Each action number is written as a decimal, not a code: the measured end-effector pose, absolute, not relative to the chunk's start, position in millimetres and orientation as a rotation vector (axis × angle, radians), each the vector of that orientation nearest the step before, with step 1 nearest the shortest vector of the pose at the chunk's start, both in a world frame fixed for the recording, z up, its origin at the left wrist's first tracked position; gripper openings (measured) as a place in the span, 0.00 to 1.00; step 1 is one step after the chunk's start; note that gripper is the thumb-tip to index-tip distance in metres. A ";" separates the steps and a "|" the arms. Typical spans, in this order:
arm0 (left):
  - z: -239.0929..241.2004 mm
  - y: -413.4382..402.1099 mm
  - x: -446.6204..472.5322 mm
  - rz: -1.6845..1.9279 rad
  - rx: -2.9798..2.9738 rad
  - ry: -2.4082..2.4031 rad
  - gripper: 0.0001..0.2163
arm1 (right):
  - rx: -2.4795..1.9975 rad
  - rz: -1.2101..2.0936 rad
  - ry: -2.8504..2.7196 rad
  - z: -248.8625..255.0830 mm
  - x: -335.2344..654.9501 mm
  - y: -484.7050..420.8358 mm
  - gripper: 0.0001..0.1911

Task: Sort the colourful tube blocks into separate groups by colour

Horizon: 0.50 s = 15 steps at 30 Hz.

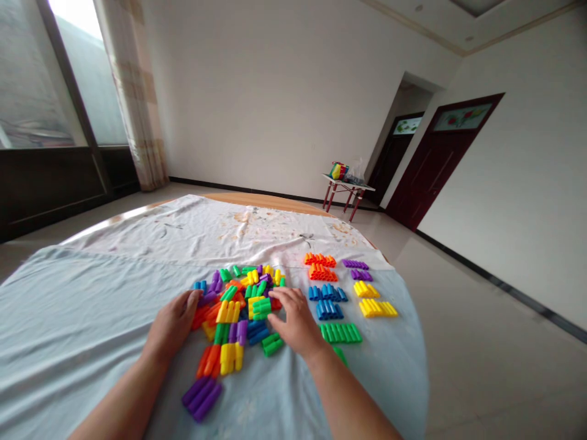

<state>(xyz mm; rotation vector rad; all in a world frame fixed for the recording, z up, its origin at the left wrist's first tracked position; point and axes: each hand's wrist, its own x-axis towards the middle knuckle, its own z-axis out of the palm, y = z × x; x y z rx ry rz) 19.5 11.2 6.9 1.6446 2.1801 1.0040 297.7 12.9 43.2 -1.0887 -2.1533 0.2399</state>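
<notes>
A mixed pile of ribbed plastic tube blocks in green, yellow, orange, purple and blue lies between my hands. At the pile's left edge, my left hand [173, 321] has its fingers curled together by an orange block [200, 316]; what they hold, if anything, is hidden. My right hand [296, 319] is over the right side, fingers spread and thumb apart, close to a green block [262, 308]. Nearer me lie a yellow block [232, 358], another orange block [209, 360] and a purple block [202, 398].
Right of the pile, blocks lie in colour groups: orange [322, 272], blue [329, 310], green [340, 333], purple [361, 275] and yellow [378, 308]. A pale blue cloth [92, 324] covers the round table. A small side table [348, 184] stands by the far wall.
</notes>
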 end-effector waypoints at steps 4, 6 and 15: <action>9.4 10.4 21.2 0.964 1.631 2.196 0.21 | -0.989 0.253 -2.328 37.8 291.4 16.3 0.25; 10.7 9.8 21.3 0.933 1.617 2.210 0.22 | -1.015 0.253 -2.358 36.4 289.6 15.5 0.23; 7.5 14.5 15.9 0.796 1.560 2.261 0.23 | -1.243 0.186 -2.259 39.5 307.0 -22.9 0.24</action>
